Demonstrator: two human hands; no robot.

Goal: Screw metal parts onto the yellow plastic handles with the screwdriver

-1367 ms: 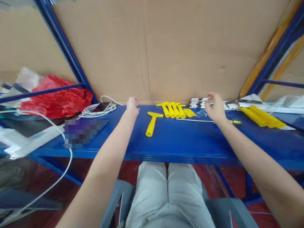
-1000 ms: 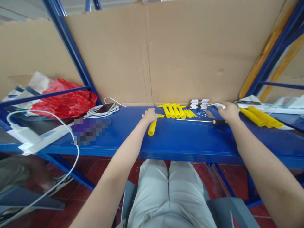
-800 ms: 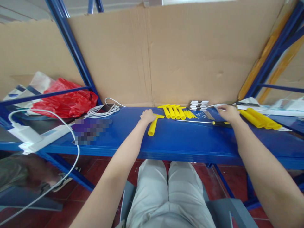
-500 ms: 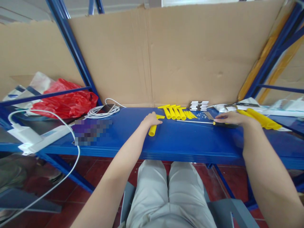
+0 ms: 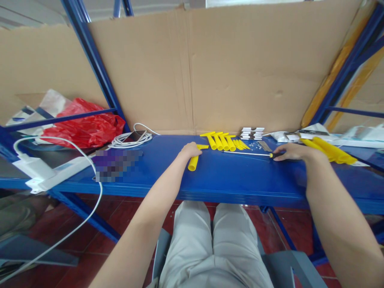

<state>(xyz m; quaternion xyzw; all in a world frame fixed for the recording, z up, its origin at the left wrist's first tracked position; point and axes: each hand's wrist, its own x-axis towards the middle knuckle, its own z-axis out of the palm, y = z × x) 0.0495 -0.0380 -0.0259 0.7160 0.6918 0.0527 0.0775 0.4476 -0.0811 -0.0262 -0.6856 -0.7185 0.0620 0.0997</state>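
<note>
My left hand is closed around the upper part of a yellow T-shaped plastic piece, whose round hollow end points toward me. At the right, my right hand has its fingers around the dark handle of a screwdriver. The long shaft of that tool lies flat, pointing left across the blue shelf. Between the hands and farther back sit several like yellow T-shaped pieces in a row. Beside them are several small pointed yellow parts. Tiny light bits and a flat grey plate lie near the right fingers.
Small white-and-dark packs are stacked at the back. Larger yellow tubes lie beyond my right wrist. To the left are a coiled white cable, a red plastic bag and a power strip. Cardboard walls the back.
My right hand has shifted slightly and its fingers have closed in on the screwdriver handle. My left hand stays on the yellow piece. The view has moved a little.
</note>
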